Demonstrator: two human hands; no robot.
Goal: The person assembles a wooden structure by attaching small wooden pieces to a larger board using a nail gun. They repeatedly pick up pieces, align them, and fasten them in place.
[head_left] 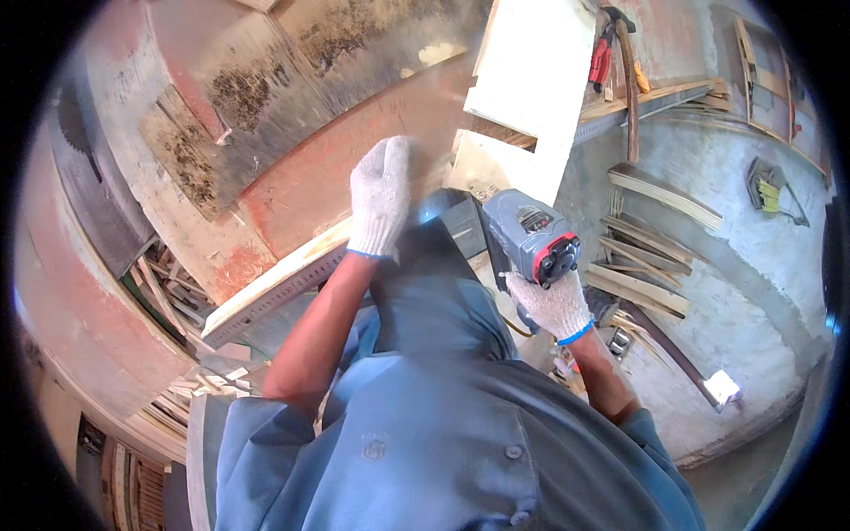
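Note:
My left hand (381,196), in a white knit glove, rests palm down on a reddish plywood sheet (328,168) on the workbench. My right hand (553,307), also gloved, grips a grey power tool (527,234) with a red and black rear cap. The tool points toward a pale white board (531,71) lying across the bench beyond it. My blue shirt fills the lower middle of the view and hides the bench edge below my hands.
A metal straightedge (283,283) runs along the bench's near edge. Wood offcuts (642,265) lie on the concrete floor at right. A red-handled hammer (606,53) rests at the top. A circular saw blade (75,128) shows at far left.

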